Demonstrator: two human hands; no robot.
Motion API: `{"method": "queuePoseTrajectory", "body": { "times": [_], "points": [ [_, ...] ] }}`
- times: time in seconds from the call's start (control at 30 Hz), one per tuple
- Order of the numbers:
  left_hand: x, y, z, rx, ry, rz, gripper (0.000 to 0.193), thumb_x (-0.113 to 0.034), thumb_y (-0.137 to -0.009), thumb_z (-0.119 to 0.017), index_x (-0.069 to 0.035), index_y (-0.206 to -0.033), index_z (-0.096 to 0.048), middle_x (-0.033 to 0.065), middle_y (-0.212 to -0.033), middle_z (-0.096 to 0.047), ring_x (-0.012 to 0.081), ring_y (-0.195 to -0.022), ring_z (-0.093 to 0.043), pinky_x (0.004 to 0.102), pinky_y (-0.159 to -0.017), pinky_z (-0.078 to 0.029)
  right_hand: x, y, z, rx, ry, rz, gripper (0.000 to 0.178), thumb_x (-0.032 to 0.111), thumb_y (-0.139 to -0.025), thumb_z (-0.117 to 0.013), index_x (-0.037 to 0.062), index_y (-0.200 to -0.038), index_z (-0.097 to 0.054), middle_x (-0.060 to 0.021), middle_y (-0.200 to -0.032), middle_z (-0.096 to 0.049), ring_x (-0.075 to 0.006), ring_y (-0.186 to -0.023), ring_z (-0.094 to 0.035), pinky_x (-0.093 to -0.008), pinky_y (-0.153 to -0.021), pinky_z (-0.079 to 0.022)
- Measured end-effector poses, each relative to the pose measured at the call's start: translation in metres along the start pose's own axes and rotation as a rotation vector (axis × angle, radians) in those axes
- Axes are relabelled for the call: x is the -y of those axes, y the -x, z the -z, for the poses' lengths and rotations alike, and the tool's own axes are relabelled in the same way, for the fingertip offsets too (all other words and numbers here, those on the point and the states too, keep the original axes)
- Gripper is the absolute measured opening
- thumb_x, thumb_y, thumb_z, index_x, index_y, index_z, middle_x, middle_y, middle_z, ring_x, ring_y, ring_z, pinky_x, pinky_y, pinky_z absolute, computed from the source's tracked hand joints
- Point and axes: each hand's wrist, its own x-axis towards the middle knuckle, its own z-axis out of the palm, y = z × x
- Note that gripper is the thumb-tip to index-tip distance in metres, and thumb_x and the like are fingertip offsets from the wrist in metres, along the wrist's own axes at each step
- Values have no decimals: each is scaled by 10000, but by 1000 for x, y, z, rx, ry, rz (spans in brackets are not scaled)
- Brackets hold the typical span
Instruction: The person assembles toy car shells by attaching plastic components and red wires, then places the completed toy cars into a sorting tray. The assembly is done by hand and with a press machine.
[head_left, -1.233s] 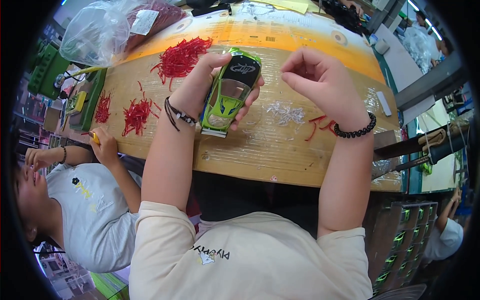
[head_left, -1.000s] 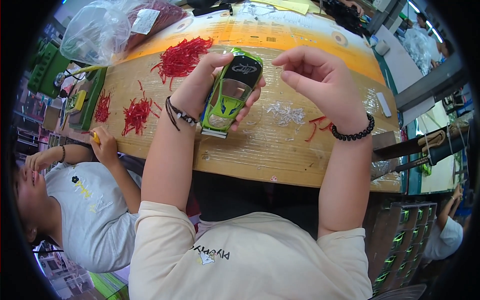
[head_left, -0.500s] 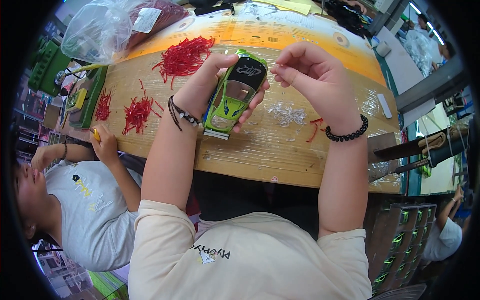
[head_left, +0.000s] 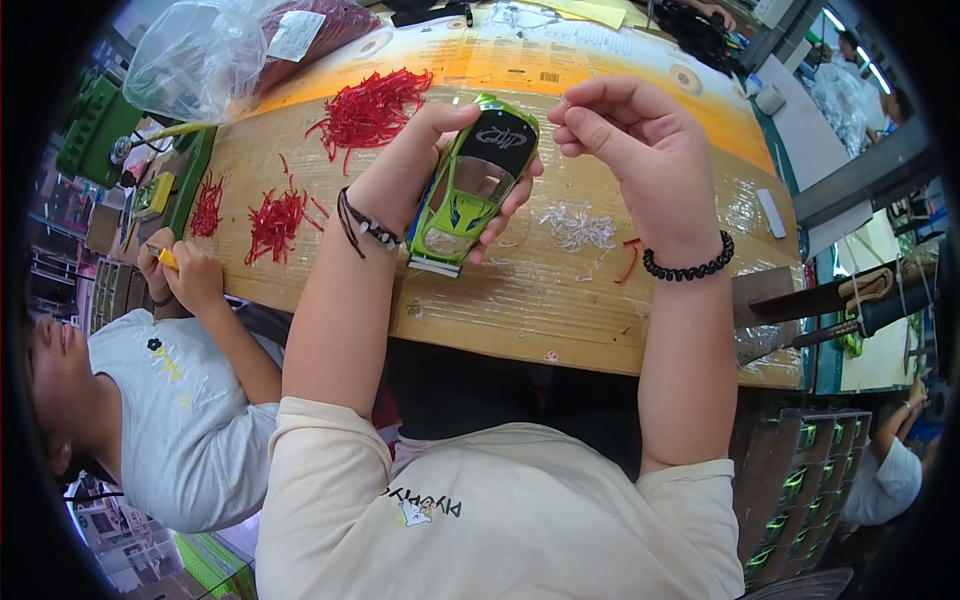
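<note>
My left hand grips the car between thumb and fingers. My right hand curls near it; I cannot tell whether its fingertips hold anything.

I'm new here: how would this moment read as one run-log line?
left hand: holds green toy car | right hand: beside car, pinching pose, contents unclear | table: white strips, red strips

A clear, crumpled plastic bag with a white paper label lies at the far left of the brown cardboard-covered counter, near a green metal machine. A white roll and narrow white bar sit rightward. At left, a grey-shirted co-worker holds something small and yellow.
</note>
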Motion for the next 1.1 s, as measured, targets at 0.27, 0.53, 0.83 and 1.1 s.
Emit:
{"method": "queuePoseTrajectory", "body": {
  "times": [0.27,0.53,0.83,1.1],
  "points": [
    [1,-1,-7,-93,-34,-35,741,-657,-915,-412,30,-1110,-608,127,-773,-640,200,-562,-662,315,-463,-589,-1,3,-6,-53,219,-82,181,62,-923,-707,-20,-1085,-715,-68,-976,-735,-108,-909,-680,-243,-838,-549],
    [1,0,-8,-98,-94,-85,750,-656,-893,-431,40,-1118,-598,139,-797,-651,212,-581,-670,329,-477,-594,-11,4,-7,25,-96,-159,164,52,-911,-708,-10,-1063,-719,-66,-958,-728,-129,-879,-666,-275,-847,-534],
    [1,0,5,5,-101,-110,628,-580,-890,-528,-14,-1144,-626,124,-868,-680,212,-620,-677,333,-495,-558,-10,3,-10,6,-333,-283,166,38,-927,-688,-13,-1084,-707,-94,-965,-723,-168,-877,-682,-307,-852,-555],
    [2,1,6,31,-152,-132,607,-566,-884,-568,-15,-1132,-626,126,-865,-682,213,-610,-671,325,-495,-547,-10,5,-11,8,-344,-317,155,26,-919,-690,-11,-1067,-714,-95,-961,-724,-171,-881,-683,-310,-857,-552]
  ]
}}
